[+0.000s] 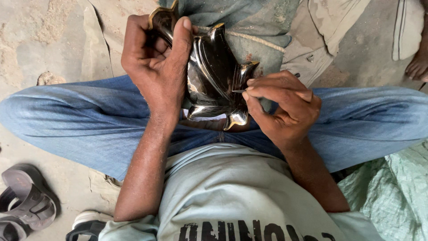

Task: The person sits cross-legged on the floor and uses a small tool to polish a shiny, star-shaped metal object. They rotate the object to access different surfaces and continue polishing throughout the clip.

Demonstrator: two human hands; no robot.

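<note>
I sit cross-legged in blue jeans on a sandy floor. My left hand (156,62) grips a glossy black star-shaped carved piece (214,85) with pointed, gold-edged tips, holding it upright over my lap. My right hand (283,105) pinches a thin pointed metal tool (239,91) between thumb and fingers. The tool's tip touches the right side of the black piece, near one of its points. Part of the piece is hidden behind my left palm.
A grey cloth with a rope (254,38) lies beyond the piece. Dark sandals (26,201) rest at the lower left. Green woven sacking (392,192) lies at the lower right. Another person's bare foot (419,64) shows at the upper right edge.
</note>
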